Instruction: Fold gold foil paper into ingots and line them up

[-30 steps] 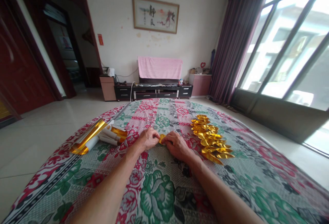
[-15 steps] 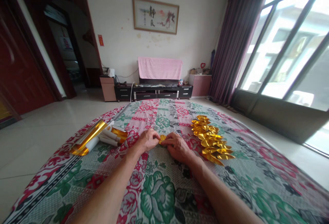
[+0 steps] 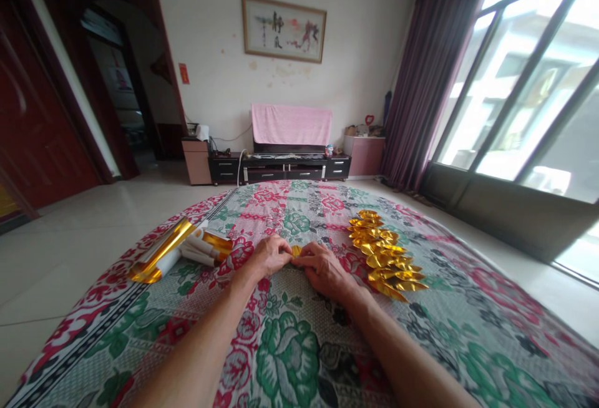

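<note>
A small piece of gold foil paper [image 3: 296,251] is pinched between my two hands over the middle of the table. My left hand [image 3: 271,254] grips its left end with thumb and fingertips. On the other end, my right hand [image 3: 321,264] has its fingers closed; they cover much of the piece, so its folds are hard to make out. To the right lies a row of folded gold foil paper pieces [image 3: 381,251], boat-like with pointed ends, overlapping one another. Curled gold foil sheets with white backs [image 3: 163,252] lie to the left of my left hand.
A patterned red, green and grey cloth [image 3: 287,352] covers the round-edged table. Beyond it stands a low black cabinet [image 3: 290,171], with a pink towel [image 3: 291,124] draped over a screen. A glazed door frame [image 3: 505,102] is at the right.
Both hands stay in almost the same place around the foil piece. My fingertips have shifted very slightly; the row and the loose sheets have not moved.
</note>
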`<state>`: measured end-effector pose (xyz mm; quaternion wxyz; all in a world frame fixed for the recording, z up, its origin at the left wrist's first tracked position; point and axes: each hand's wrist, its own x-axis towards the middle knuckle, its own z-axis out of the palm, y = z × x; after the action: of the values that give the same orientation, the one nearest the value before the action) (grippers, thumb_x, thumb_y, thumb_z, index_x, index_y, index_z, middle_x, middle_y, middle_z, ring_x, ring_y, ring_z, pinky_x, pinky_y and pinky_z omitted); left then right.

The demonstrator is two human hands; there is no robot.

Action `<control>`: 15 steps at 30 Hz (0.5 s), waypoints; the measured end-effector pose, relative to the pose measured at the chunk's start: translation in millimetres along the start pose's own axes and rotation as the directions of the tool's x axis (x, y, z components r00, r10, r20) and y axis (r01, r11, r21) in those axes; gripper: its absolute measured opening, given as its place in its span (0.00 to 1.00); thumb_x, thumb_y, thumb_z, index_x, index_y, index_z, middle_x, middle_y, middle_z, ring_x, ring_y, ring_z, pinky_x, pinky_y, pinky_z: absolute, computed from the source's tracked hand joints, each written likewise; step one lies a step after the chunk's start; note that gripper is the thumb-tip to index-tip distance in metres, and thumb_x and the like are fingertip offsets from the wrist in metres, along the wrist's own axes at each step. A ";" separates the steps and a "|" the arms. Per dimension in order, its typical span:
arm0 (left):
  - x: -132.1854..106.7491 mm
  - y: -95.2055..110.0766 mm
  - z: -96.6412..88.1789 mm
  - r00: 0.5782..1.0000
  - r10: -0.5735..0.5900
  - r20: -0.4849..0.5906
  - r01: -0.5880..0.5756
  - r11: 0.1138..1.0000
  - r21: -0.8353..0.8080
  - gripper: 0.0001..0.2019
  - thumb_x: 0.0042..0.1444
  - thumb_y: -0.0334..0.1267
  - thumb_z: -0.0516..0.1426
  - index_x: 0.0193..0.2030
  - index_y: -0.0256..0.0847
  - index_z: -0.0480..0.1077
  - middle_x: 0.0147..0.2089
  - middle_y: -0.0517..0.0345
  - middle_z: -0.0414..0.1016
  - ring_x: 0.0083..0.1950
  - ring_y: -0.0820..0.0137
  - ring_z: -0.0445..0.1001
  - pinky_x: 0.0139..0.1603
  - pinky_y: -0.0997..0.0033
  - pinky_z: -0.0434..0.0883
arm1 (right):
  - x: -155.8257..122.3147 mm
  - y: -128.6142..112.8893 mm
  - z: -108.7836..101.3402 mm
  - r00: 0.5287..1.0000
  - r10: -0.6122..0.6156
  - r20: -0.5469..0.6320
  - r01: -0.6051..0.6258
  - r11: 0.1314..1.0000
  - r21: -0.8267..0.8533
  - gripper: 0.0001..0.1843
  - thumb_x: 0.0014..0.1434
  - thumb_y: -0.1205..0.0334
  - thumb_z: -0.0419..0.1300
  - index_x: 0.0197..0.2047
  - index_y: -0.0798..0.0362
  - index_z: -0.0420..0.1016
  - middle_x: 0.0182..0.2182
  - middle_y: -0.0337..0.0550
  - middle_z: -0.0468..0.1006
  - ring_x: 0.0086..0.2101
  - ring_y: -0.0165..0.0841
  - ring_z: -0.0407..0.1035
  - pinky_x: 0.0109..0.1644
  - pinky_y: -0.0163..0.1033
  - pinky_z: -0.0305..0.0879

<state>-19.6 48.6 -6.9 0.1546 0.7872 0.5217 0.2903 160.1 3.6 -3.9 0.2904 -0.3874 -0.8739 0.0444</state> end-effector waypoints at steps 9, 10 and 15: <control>0.0 3.6 -2.4 0.999 -0.037 0.022 0.037 0.999 -0.015 0.05 0.43 0.34 0.59 0.28 0.40 0.76 0.34 0.58 0.74 0.35 0.72 0.71 0.35 0.77 0.66 | 0.2 -1.7 -0.4 1.000 -0.004 -0.008 0.004 1.000 0.007 0.24 0.51 0.75 0.52 0.44 0.42 0.77 0.36 0.41 0.72 0.39 0.31 0.65 0.45 0.37 0.60; -0.3 4.3 -2.7 0.999 -0.042 0.022 0.043 0.999 -0.016 0.05 0.43 0.34 0.59 0.29 0.41 0.76 0.34 0.58 0.74 0.35 0.72 0.71 0.35 0.77 0.66 | 0.0 -1.9 0.0 1.000 0.007 -0.016 -0.007 1.000 0.008 0.23 0.51 0.75 0.52 0.44 0.42 0.77 0.36 0.41 0.72 0.38 0.31 0.65 0.45 0.37 0.60; -1.2 5.9 -3.0 0.999 -0.043 0.012 0.043 0.999 0.000 0.05 0.43 0.34 0.59 0.29 0.41 0.76 0.33 0.59 0.74 0.35 0.72 0.71 0.35 0.77 0.66 | -0.8 0.4 2.4 1.000 0.013 -0.027 -0.012 1.000 0.022 0.24 0.51 0.76 0.52 0.44 0.42 0.77 0.36 0.41 0.72 0.38 0.30 0.65 0.46 0.37 0.61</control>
<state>-17.6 44.9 -1.7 0.1640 0.7775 0.5375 0.2821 159.5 3.7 -6.4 0.3064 -0.3902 -0.8668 0.0507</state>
